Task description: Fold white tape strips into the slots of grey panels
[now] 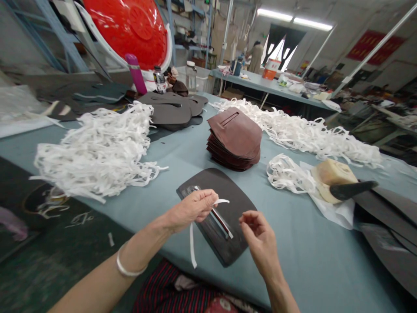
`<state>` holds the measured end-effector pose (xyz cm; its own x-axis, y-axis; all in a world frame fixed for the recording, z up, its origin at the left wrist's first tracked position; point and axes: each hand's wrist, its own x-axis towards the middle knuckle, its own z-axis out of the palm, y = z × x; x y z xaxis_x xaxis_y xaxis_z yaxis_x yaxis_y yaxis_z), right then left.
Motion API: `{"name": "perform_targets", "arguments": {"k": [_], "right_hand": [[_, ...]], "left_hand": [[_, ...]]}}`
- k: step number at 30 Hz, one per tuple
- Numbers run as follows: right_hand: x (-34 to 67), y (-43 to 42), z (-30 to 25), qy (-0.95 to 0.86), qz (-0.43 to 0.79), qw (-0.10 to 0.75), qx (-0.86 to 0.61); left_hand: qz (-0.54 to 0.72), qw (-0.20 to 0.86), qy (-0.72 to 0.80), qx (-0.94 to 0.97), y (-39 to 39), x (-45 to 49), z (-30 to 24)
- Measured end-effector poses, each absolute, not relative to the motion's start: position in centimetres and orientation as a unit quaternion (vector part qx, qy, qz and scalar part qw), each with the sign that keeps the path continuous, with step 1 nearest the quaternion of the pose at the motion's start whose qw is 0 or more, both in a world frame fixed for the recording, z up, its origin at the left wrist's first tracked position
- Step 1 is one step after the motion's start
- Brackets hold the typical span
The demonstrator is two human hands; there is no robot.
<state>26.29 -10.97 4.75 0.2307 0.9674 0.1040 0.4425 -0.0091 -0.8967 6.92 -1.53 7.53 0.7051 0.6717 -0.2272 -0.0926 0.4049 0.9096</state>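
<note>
My left hand (202, 206) is closed in a pinch on a white strip (193, 245), whose short end sticks out to the right while the longer end hangs down toward the table edge. Beneath it lies a dark grey panel (224, 187) with rounded corners. A long slot (222, 224) runs through this panel, edged with white and showing brown inside. The panel's surface beside the slot looks shiny. At the panel's right edge is my right hand (260, 239), fingers loosely curled, thumb a little apart, with nothing visible in it.
Behind the panel stands a stack of brown slotted pieces (236, 134). White strips are heaped at left (97, 152) and along the back right (302, 134). At right, a yellowish block (335, 171) sits by a dark-handled tool (353, 189). Grey panels (169, 108) lie behind.
</note>
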Motion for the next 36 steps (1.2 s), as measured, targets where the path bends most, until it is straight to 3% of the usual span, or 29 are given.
{"name": "perform_targets", "arguments": {"k": [4, 7, 10, 12, 17, 20, 27, 32, 36], "right_hand": [[27.9, -13.3, -2.1, -0.656, 0.084, 0.313, -0.682], [30.3, -13.0, -3.4, -0.700, 0.050, 0.269, -0.660], [31.6, -11.8, -1.3, -0.691, 0.074, 0.287, -0.660], [30.6, -11.1, 0.8, -0.656, 0.142, 0.333, -0.662], [26.1, -10.9, 3.8, -0.495, 0.515, 0.383, -0.585], [26.1, -11.3, 3.7, -0.447, 0.574, 0.366, -0.581], [30.0, -13.1, 1.1, -0.434, 0.477, 0.343, -0.683], [30.6, -14.7, -0.6, -0.494, 0.350, 0.300, -0.737], [30.4, -15.2, -1.2, -0.501, 0.331, 0.281, -0.749]], "left_hand": [[0.224, 0.728, 0.356, 0.542, -0.7, 4.6, 6.6], [0.203, 0.677, 0.381, 0.596, -0.9, 4.4, 6.3], [0.187, 0.631, 0.372, 0.655, -1.7, 5.6, 6.0], [0.171, 0.610, 0.359, 0.685, -2.4, 6.8, 5.5], [0.149, 0.570, 0.360, 0.724, -3.9, 8.9, 4.3], [0.113, 0.574, 0.364, 0.725, -3.7, 7.9, 3.9], [0.081, 0.565, 0.398, 0.718, -2.1, 2.5, 3.4], [0.135, 0.445, 0.495, 0.734, -1.4, 2.1, 2.6], [0.158, 0.373, 0.527, 0.747, -0.8, 2.9, 2.0]]}}
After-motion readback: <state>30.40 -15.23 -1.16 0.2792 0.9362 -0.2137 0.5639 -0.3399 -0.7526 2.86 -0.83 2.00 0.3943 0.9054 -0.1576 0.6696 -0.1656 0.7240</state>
